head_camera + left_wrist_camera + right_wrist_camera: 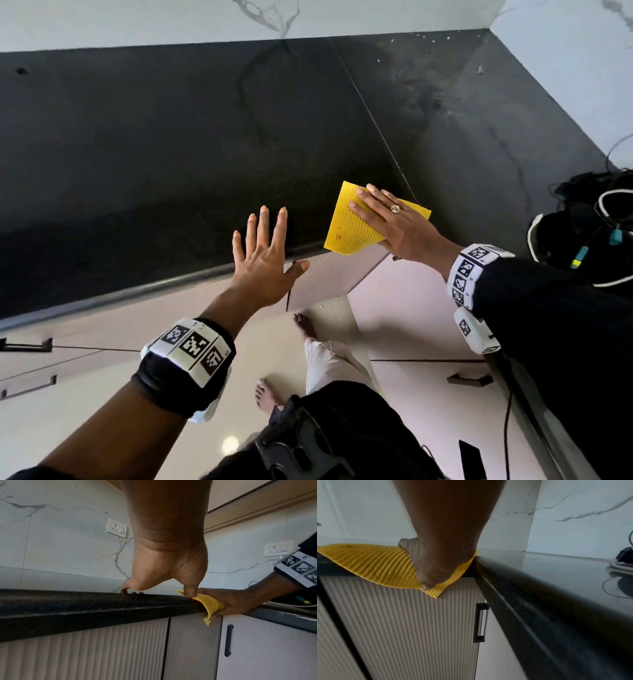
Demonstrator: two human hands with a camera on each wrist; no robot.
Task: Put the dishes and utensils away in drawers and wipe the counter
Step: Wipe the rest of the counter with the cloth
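Counter (171, 144) bare of dishes at the inner corner; judged step: wiping, dishes likely already stowed. Right hand (399, 222) presses flat, fingers straight, on yellow cloth (349, 222) overhanging the front edge; left hand (263, 253) spread, holding nothing, fingertips at the edge. Next: sweep cloth toward crumbs (421, 37) at the back.

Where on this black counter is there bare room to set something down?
Bare: the counter from the left hand to the marble wall. Crowded: the front corner under the right hand and yellow cloth, the cables beyond.
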